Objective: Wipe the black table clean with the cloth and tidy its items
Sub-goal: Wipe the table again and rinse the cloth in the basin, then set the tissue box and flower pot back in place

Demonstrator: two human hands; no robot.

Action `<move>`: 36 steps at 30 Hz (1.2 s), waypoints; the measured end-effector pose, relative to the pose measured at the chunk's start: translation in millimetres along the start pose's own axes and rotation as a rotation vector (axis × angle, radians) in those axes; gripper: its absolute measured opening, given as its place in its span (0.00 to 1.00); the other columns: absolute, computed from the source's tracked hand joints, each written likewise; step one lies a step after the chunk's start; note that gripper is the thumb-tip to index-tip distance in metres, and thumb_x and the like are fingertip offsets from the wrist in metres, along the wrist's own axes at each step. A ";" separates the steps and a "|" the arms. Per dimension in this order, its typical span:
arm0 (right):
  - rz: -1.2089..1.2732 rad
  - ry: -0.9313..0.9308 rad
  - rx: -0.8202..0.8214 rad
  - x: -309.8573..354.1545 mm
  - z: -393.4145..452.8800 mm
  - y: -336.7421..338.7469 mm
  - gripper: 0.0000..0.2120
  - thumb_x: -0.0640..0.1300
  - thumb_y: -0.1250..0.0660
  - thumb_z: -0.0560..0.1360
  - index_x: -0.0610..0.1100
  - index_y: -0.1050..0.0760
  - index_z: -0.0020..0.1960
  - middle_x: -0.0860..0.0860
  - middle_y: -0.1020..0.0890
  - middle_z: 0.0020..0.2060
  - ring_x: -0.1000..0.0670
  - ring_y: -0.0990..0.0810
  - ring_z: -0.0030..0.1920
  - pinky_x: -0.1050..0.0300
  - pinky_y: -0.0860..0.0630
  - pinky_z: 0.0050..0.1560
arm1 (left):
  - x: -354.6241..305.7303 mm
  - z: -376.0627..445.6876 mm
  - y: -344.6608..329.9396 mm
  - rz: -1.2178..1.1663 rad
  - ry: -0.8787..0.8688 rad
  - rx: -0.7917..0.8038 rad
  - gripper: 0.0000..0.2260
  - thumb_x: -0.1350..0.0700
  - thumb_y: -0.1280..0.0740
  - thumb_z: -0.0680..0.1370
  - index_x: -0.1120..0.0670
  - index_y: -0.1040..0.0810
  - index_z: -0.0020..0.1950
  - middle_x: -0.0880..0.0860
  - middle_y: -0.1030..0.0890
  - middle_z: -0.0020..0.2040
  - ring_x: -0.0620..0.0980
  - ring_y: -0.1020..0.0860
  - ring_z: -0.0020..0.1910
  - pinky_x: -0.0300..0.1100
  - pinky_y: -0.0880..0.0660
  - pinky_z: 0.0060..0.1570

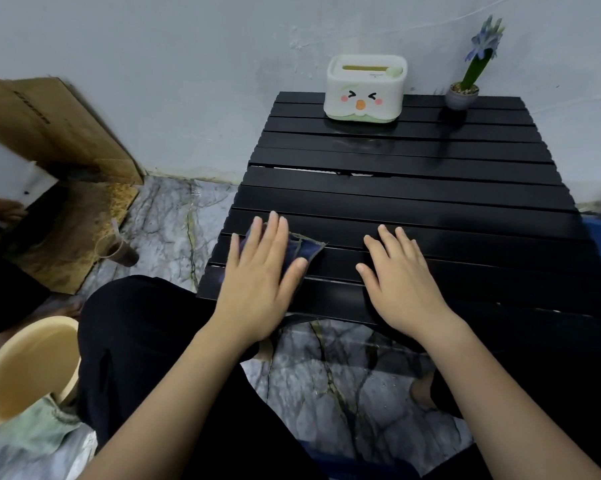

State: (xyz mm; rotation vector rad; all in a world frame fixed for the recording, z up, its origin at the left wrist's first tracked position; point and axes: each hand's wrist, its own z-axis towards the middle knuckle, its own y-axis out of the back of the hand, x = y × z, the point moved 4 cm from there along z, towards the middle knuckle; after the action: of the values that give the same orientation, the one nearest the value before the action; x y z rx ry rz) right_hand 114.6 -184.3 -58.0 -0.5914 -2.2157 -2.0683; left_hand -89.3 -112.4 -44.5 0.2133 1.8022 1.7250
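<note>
**Flat hand presses cloth on slatted table**

A black table (413, 188) of rigid slats fills the view. At its near edge, the left hand (257, 275) lies open-fingered on a dark cloth (306, 247), which looks soft and light, best pinched at its free corner. The right hand (399, 275) rests flat and empty beside it.

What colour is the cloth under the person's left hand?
Dark blue with a lighter stitched edge; the cloth shows best in the head view.

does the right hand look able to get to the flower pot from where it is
Probably yes: the right hand lies flat and empty on the black table, and the bare slats between it and the flower pot at the far right corner hold nothing.
</note>
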 end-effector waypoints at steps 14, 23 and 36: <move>0.080 0.048 -0.093 11.2 18.3 22.4 0.25 0.56 0.43 0.83 0.47 0.36 0.77 0.46 0.38 0.78 0.43 0.42 0.78 0.45 0.43 0.76 | -31.7 42.8 2.1 -0.006 -0.125 -0.141 0.24 0.41 0.46 0.81 0.51 0.27 0.71 0.51 0.26 0.71 0.54 0.30 0.72 0.55 0.39 0.73; 0.199 0.118 -0.451 -11.5 107.2 111.4 0.15 0.51 0.38 0.81 0.48 0.23 0.64 0.55 0.21 0.60 0.52 0.26 0.61 0.53 0.27 0.59 | -58.6 153.7 50.3 -0.250 -0.208 -0.399 0.08 0.52 0.35 0.79 0.48 0.18 0.56 0.44 0.16 0.50 0.49 0.20 0.51 0.49 0.24 0.53; 0.444 0.108 -0.429 -84.1 284.3 120.2 0.33 0.61 0.27 0.71 0.66 0.36 0.73 0.55 0.37 0.70 0.57 0.37 0.71 0.65 0.36 0.67 | -15.0 343.7 22.3 -0.429 -0.339 -0.292 0.35 0.37 0.27 0.71 0.42 0.35 0.75 0.43 0.29 0.71 0.44 0.32 0.70 0.51 0.29 0.67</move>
State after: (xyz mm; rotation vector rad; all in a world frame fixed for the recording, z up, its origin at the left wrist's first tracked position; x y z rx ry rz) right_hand 291.6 75.1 2.4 -0.8784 -1.4147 -2.2526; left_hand 99.6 172.7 -0.5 -0.0072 1.2285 1.5107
